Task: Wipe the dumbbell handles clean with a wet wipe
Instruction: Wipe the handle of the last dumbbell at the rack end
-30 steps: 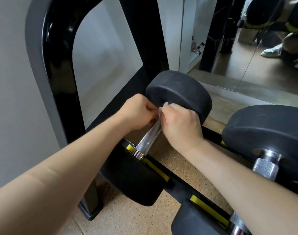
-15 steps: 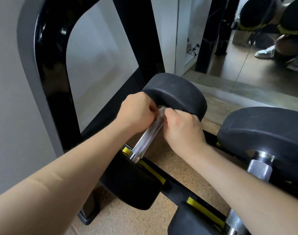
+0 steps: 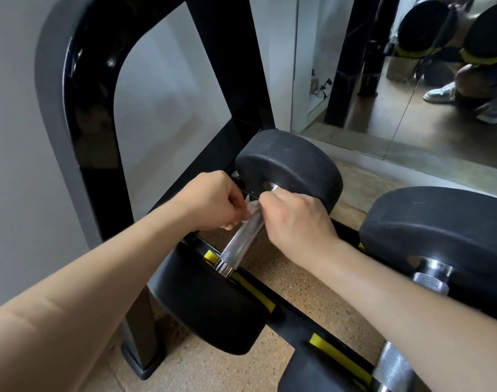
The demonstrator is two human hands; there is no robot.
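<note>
The knurled chrome dumbbell handle (image 3: 243,241) lies on the black rack with yellow strips (image 3: 294,316), between its two black rubber heads (image 3: 292,162). I see a thin white wet wipe (image 3: 251,207) bunched at its far end. The left hand (image 3: 213,200) pinches the wipe with curled fingers. The right hand (image 3: 295,219) curls over the handle beside it, thumb touching the wipe. A second black dumbbell (image 3: 439,222) rests to the right, before a wall mirror (image 3: 411,123).
</note>
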